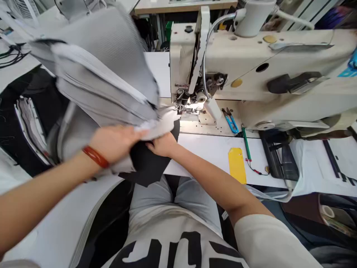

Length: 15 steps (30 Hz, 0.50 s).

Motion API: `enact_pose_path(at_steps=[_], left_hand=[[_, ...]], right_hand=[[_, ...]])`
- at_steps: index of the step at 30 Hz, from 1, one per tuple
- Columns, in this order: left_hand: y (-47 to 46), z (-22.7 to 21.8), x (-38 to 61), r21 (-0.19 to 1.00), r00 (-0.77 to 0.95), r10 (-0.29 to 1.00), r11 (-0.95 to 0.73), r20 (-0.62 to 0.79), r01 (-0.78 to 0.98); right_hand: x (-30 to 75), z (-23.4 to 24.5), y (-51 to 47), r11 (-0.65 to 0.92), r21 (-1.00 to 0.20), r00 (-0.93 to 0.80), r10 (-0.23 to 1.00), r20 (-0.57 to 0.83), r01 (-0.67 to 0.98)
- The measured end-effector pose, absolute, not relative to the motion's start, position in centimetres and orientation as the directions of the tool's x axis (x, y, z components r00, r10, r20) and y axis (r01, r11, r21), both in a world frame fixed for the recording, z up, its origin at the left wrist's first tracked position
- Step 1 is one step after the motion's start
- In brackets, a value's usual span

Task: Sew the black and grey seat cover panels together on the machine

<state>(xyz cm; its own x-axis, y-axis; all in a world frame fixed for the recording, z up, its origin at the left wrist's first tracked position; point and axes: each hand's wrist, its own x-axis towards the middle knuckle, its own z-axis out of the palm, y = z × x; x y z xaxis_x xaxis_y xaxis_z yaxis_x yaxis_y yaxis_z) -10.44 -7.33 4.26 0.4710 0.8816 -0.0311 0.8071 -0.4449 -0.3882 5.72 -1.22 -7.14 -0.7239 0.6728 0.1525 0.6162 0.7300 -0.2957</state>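
Note:
A large grey fabric piece with zips, like a backpack body, is bunched up on the left and partly blurred. Its pale edge runs under the needle area of the sewing machine. My left hand, with a reddish-brown bangle at the wrist, is closed on the grey fabric; its fingertips are smeared by motion. Close beside it, my right hand has its fingers curled around the edge of the same work, where a black fabric panel hangs below. Folds hide part of the right fingers.
Blue thread snips lie on the machine bed. To the right are a green-handled tool, a yellow tag and a black tray. Black fabric with stacked strips lies at left. A flexible lamp hangs near the needle.

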Motion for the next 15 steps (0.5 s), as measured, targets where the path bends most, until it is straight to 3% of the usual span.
enact_pose_path(at_steps=[2, 4, 8, 15], left_hand=[[-5.8, 5.1, -12.5, -0.506, 0.310, 0.950, -0.282, -0.030, 0.815], [-4.0, 5.9, -11.8, -0.569, 0.346, 0.938, -0.292, -0.013, 0.769], [0.0, 3.6, -4.7, -0.429, 0.716, 0.693, -0.673, -0.083, 0.602], [7.1, -1.8, -1.5, -0.348, 0.636, 0.734, -0.676, -0.238, 0.650]], right_hand=[[6.6, -7.4, -1.6, 0.732, -0.296, -0.716, 0.674, 0.182, 0.614], [7.0, -7.4, -1.7, 0.733, -0.308, -0.712, 0.673, 0.200, 0.606], [7.4, -7.3, -1.8, 0.756, -0.323, -0.736, 0.644, 0.210, 0.569], [9.4, -7.4, -3.1, 0.752, -0.355, -0.731, 0.645, 0.223, 0.555]])
